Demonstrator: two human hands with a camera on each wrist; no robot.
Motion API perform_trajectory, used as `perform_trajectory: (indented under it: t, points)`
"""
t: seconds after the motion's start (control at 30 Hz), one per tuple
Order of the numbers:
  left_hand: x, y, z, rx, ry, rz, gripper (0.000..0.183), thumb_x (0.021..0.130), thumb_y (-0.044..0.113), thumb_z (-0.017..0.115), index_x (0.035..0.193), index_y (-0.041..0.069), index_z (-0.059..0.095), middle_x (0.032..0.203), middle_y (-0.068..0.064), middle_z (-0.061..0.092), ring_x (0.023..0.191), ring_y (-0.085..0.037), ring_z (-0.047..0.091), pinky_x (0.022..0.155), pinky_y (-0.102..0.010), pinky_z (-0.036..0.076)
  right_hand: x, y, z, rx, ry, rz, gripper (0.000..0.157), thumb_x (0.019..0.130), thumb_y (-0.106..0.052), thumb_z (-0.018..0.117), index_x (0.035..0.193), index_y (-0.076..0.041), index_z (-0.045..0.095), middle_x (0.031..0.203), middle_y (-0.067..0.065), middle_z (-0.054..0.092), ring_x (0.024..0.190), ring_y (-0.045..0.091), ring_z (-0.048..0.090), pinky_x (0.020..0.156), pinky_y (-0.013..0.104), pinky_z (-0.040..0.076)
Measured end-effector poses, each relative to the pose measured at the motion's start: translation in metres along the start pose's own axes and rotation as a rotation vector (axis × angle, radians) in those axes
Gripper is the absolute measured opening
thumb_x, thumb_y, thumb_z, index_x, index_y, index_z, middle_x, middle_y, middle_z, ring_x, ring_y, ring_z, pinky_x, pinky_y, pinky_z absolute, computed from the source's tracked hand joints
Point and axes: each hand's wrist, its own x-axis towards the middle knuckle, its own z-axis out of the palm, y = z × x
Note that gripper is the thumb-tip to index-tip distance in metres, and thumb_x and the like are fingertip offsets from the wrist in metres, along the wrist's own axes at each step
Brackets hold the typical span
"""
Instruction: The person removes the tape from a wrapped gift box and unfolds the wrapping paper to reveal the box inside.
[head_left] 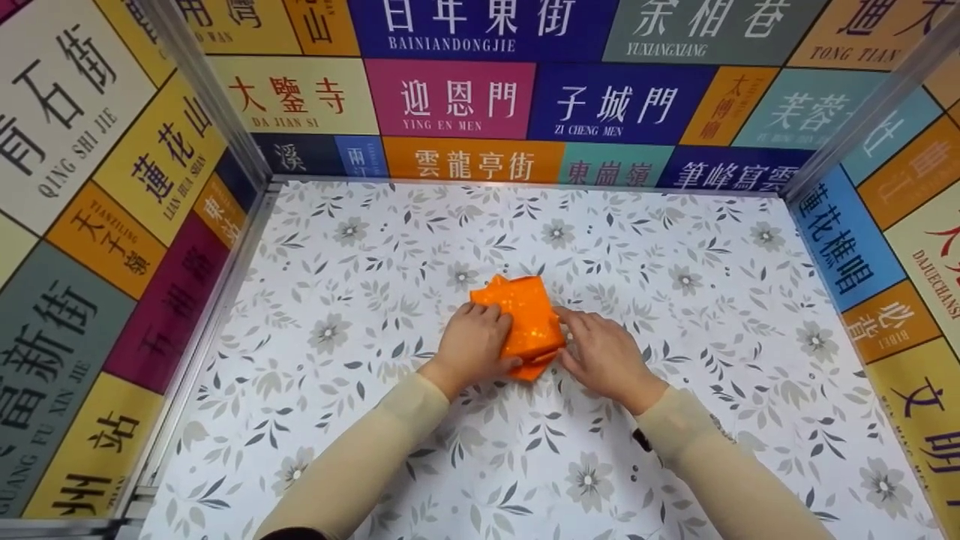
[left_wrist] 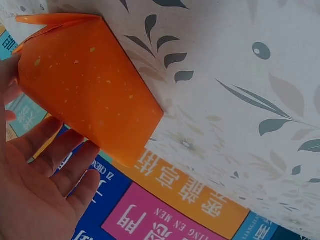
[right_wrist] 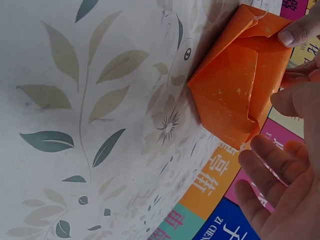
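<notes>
A folded sheet of speckled orange paper (head_left: 525,319) lies near the middle of the floral-patterned desk (head_left: 375,247). It is pressed flat by the left hand (head_left: 472,345), fingers straight and together, while its right edge is touched, perhaps pinched, by the right hand (head_left: 604,356). The crease is best made with edges aligned and firm, even pressure.

In front of me is a table (head_left: 360,247) covered in a white sheet printed with grey flowers and leaves, reaching out to the far wall and to both side walls. Near its middle lies a folded piece of orange paper (head_left: 525,315), flecked with pale specks, its layers resting flat on the covering. My forearms cross the near part.
</notes>
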Motion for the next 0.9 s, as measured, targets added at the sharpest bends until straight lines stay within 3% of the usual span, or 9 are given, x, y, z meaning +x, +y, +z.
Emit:
perform_trajectory:
  t: [0.17,0.37,0.57,0.9]
  points:
    - [-0.005,-0.002,0.000,-0.043,-0.004,-0.014,0.058,0.084,0.060,0.068,0.112,0.010,0.060,0.101,-0.005,0.059,0.098,-0.026,0.058,0.098,-0.044,0.043,0.001,0.001,0.002,-0.003,0.009,0.043,0.054,0.086,-0.018,0.068,0.137,-0.006,0.055,0.119,0.012,0.064,0.106,0.032,0.061,0.087,0.049,0.051]
    - [-0.012,-0.008,0.001,-0.134,0.011,-0.016,0.061,0.086,0.055,0.069,0.125,0.010,0.057,0.109,-0.006,0.057,0.101,-0.026,0.056,0.102,-0.043,0.042,0.002,0.004,0.005,0.023,-0.056,0.065,0.049,0.087,-0.018,0.066,0.134,-0.007,0.060,0.131,0.010,0.060,0.117,0.031,0.057,0.093,0.050,0.049]
    - [-0.020,-0.015,0.000,-0.179,0.031,-0.013,0.070,0.088,0.054,0.068,0.140,0.010,0.050,0.132,-0.010,0.055,0.115,-0.029,0.057,0.106,-0.043,0.040,0.008,0.004,0.008,0.041,-0.110,-0.019,0.051,0.089,-0.017,0.063,0.138,-0.004,0.057,0.146,0.007,0.051,0.129,0.028,0.049,0.102,0.048,0.043]
    - [-0.032,-0.024,-0.005,-0.174,0.093,0.009,0.083,0.089,0.044,0.068,0.156,0.012,0.031,0.154,-0.013,0.037,0.121,-0.034,0.055,0.103,-0.047,0.042,0.019,0.003,0.011,0.007,-0.100,-0.103,0.052,0.088,-0.015,0.070,0.138,-0.012,0.060,0.137,0.011,0.056,0.123,0.032,0.053,0.101,0.050,0.044]
